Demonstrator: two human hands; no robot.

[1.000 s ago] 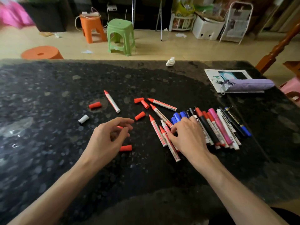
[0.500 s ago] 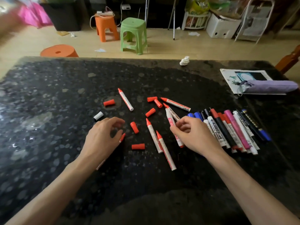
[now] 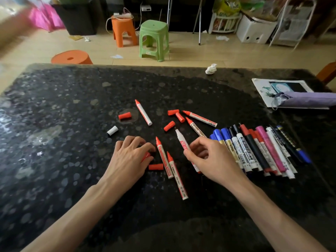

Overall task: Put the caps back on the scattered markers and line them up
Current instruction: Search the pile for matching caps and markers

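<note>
Pinching an uncapped marker (image 3: 182,142) off the dark table (image 3: 54,160), the right hand (image 3: 212,160) is holding it tip-up beside the lined-up row (image 3: 258,150), while the left hand (image 3: 127,160) is closing on a red cap (image 3: 146,155)

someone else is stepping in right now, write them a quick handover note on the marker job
Right hand: holds an uncapped marker, tip up and away, lifted off the table.
Left hand: fingers down on a red cap; firm grip not certain.
Done: a row of capped markers lies side by side at the right.
Left: five red-tipped markers lie uncapped, two by the hands, one farther out, two near the row. Loose red caps: beside the left hand, mid-table, a touching pair, one at the left. A white cap lies apart.
</note>
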